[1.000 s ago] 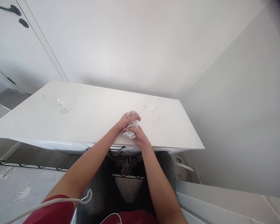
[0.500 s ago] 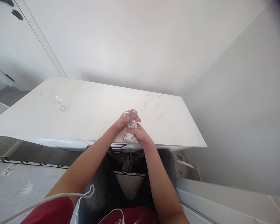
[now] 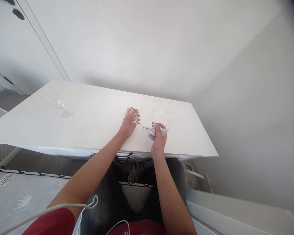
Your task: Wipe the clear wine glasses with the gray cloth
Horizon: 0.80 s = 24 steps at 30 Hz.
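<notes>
My left hand [image 3: 128, 123] is closed round the bowl of a clear stemmed glass [image 3: 132, 115], tilted on its side above the white table [image 3: 93, 130]. Its stem points right toward my right hand [image 3: 158, 137], which is closed on a small white cloth [image 3: 154, 131] wrapped about the glass's foot. Two more clear glasses [image 3: 163, 109] stand upright just behind my right hand. Another clear glass [image 3: 58, 103] lies on its side at the table's far left.
White walls close in behind and to the right of the table. A white door [image 3: 9, 42] with dark fittings is at the upper left. Below the table's front edge are a wire rack [image 3: 134, 169], my lap and a white cable [image 3: 51, 209].
My hands have drawn apart: the left tipped the glass over to the left, and the right slid the cloth from the bowl down along the stem to the foot.
</notes>
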Motion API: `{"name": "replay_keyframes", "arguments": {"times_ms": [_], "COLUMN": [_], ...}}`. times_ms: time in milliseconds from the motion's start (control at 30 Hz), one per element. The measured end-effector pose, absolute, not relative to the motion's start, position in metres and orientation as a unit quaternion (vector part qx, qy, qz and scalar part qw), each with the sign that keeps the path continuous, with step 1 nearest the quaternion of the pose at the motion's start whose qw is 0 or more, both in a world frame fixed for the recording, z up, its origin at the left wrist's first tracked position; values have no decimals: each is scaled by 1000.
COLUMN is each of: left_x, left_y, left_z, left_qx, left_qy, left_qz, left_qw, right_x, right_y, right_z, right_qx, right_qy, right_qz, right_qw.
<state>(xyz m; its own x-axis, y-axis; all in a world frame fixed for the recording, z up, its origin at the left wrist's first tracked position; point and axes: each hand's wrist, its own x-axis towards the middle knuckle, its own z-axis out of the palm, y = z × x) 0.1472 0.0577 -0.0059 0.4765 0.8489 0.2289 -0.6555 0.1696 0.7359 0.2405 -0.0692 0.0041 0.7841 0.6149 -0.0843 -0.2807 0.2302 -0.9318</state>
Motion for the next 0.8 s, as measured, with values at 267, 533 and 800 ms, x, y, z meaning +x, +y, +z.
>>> {"name": "replay_keyframes", "arguments": {"times_ms": [267,533,800], "left_x": [141,143,141], "left_y": [54,59,66], "left_z": [-8,-18,-14], "left_qx": [454,438,343], "left_qy": [15,-14,31], "left_qz": [427,392,518], "left_qw": [782,809,783], "right_x": [218,242,240], "right_y": [-26,-17,-16], "right_z": [4,-3,-1], "right_qx": [-437,-432,-603], "right_qy": [-14,-25,-142], "right_qz": [435,547,82], "right_qw": [787,716,781]}}
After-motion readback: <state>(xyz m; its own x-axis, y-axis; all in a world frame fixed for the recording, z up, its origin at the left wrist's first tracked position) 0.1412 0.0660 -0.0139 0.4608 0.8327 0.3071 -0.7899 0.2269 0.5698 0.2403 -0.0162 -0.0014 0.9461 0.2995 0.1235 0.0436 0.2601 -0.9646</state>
